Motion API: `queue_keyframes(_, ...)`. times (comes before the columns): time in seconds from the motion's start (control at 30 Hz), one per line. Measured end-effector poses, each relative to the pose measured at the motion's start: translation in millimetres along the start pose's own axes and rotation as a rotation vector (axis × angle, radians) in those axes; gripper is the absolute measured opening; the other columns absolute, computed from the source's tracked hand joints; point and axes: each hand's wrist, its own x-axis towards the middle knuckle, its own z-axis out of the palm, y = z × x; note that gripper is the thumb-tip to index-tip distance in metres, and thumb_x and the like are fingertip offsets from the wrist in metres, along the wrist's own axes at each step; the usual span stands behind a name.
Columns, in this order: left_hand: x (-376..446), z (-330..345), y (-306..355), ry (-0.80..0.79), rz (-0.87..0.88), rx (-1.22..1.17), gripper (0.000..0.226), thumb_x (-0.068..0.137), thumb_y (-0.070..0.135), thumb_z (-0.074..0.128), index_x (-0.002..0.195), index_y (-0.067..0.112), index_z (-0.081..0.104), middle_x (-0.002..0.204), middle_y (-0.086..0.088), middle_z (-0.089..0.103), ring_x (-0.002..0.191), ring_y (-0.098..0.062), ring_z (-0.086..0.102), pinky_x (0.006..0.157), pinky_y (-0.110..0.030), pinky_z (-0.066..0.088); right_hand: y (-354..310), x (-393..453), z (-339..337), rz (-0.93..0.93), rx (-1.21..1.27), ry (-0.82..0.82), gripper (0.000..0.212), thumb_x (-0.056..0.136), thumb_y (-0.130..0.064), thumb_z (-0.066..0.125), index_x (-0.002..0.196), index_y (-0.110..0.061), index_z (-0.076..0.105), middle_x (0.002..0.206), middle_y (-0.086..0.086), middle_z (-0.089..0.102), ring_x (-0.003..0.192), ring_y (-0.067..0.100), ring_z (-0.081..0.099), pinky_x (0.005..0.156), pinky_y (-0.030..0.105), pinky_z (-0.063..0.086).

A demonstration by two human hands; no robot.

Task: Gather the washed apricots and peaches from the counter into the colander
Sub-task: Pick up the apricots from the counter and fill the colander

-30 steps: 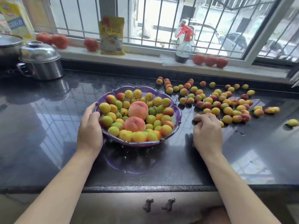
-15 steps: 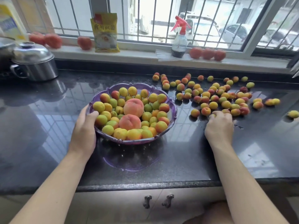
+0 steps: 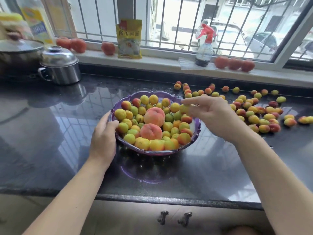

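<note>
A purple colander [image 3: 159, 152] stands mid-counter, heaped with small yellow-red apricots and two peaches [image 3: 155, 117]. My left hand [image 3: 103, 138] grips its left rim, thumb over the edge. My right hand [image 3: 211, 114] hovers over the colander's right rim with fingers stretched out to the left. A blurred yellow apricot [image 3: 184, 109] sits just under those fingertips, above the pile. Several loose apricots [image 3: 254, 114] lie scattered on the wet black counter to the right of the colander.
A lidded steel pot [image 3: 60, 67] and a large pan [image 3: 18, 51] stand at the back left. On the sill are a yellow bag [image 3: 129, 39], a spray bottle [image 3: 204, 46] and red tomatoes [image 3: 234, 63]. The counter's front edge [image 3: 169, 200] runs below.
My right hand left the loose apricots on the counter and rose leftward over the colander's right rim, its fingers now spread. My left hand stayed on the rim.
</note>
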Motion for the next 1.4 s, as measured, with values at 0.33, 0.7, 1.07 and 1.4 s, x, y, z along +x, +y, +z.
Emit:
queue_keyframes(0.33,1.0,-1.5,0.2,0.006,0.028,0.032,0.043,0.087,0.042,0.045,0.120,0.037,0.073,0.112,0.013,0.077,0.114,-0.017,0.069,0.104,-0.056,0.053,-13.8,36.4,45.9,-0.223,-0.555,-0.287,0.028,0.087,-0.014,0.072,0.110,-0.030,0.068,0.106,-0.007,0.059,0.093,0.013,0.060,0.076,0.027,0.059)
queue_keyframes(0.7,0.0,-0.5,-0.4,0.012,0.023,0.026,0.045,0.085,0.043,0.046,0.121,0.036,0.072,0.112,0.013,0.077,0.113,-0.016,0.070,0.105,-0.055,0.054,-13.9,40.6,56.4,-0.281,-0.643,-0.316,0.025,0.088,-0.012,0.071,0.111,-0.022,0.067,0.103,-0.004,0.062,0.088,0.016,0.060,0.072,0.026,0.060)
queue_keyframes(1.07,-1.4,-0.5,1.3,-0.014,0.024,0.014,0.044,0.088,0.040,0.045,0.121,0.034,0.073,0.113,0.010,0.077,0.113,-0.017,0.070,0.105,-0.057,0.054,5.2,39.0,19.8,-0.116,-0.266,-0.008,0.011,0.095,-0.025,0.067,0.106,-0.023,0.071,0.094,-0.013,0.067,0.085,0.005,0.063,0.072,0.020,0.053)
queue_keyframes(1.4,-1.0,1.5,0.9,0.001,0.032,-0.017,0.037,0.085,0.034,0.048,0.108,0.043,0.076,0.111,0.012,0.078,0.114,-0.017,0.070,0.109,-0.054,0.051,137.5,-10.3,4.2,0.227,-0.202,0.760,0.020,0.098,-0.008,0.052,0.106,-0.005,0.071,0.107,0.015,0.068,0.103,0.031,0.060,0.086,0.030,0.040)
